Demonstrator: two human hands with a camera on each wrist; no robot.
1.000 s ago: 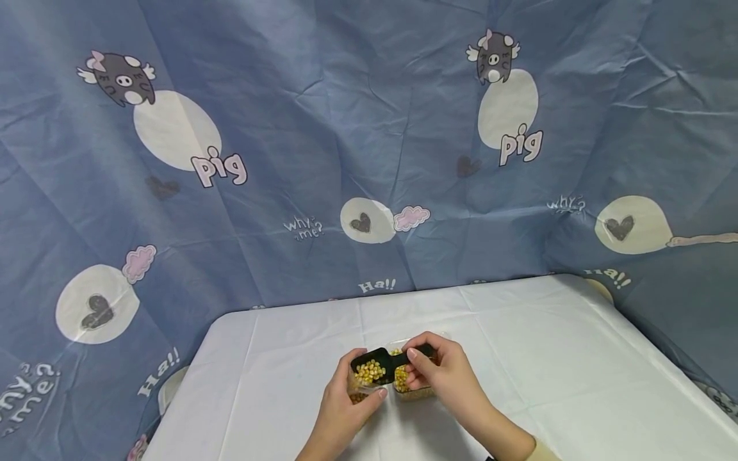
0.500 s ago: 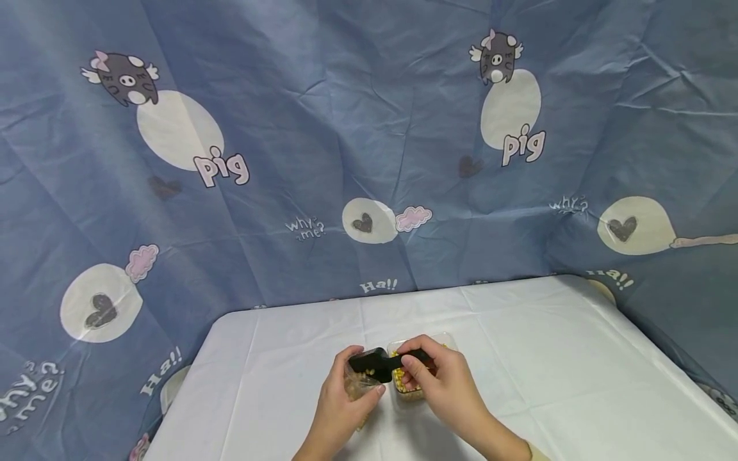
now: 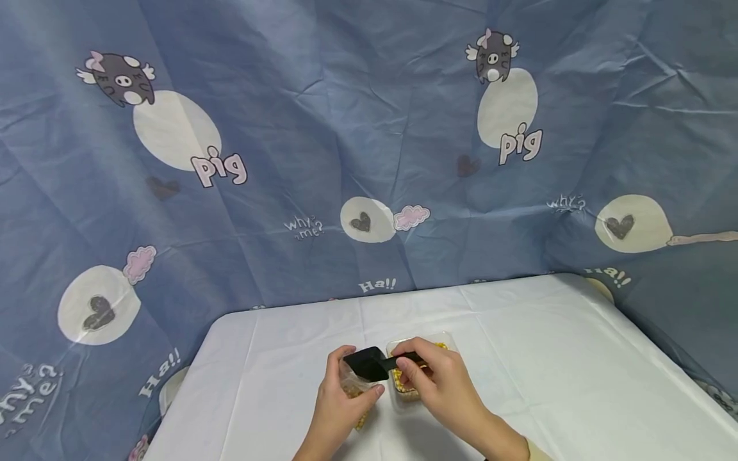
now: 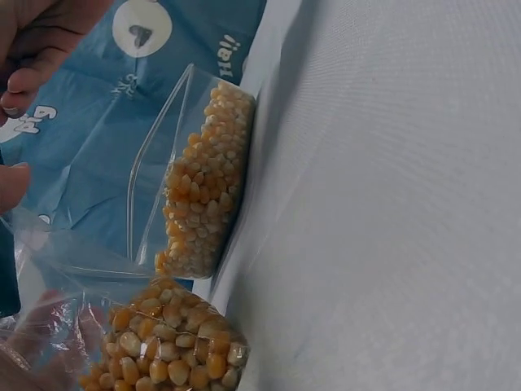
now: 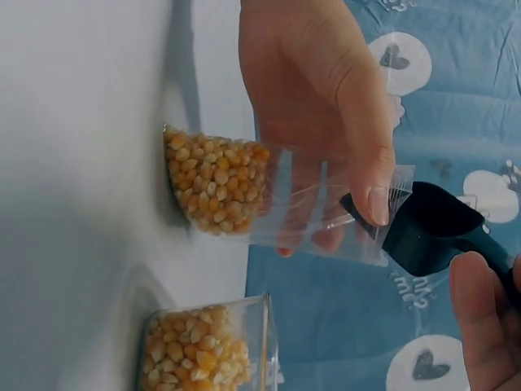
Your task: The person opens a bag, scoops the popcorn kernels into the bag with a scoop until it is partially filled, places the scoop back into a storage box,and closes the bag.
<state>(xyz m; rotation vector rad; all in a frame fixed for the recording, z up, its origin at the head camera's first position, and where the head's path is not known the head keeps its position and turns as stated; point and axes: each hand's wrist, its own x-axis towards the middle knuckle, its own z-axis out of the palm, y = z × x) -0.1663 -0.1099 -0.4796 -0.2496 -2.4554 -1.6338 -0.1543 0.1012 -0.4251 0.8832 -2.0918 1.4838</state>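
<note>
My left hand holds a clear plastic bag upright by its upper part, thumb on the near side and fingers behind. Corn kernels fill the bag's lower part, and its bottom touches the white cloth. With my right hand I pinch the handle of a black scoop. The scoop is steeply tilted, its front edge inside the bag's mouth, and no kernels show in it. Right of the bag stands a clear square container of corn kernels, partly under my right hand in the head view.
A white cloth covers the table. Behind it and along the sides hangs a blue printed curtain with pig drawings.
One second ago the scoop lay nearly level with corn kernels in it. My right hand has tipped it over toward the bag, and the kernels have left it. My left hand stays nearly in place.
</note>
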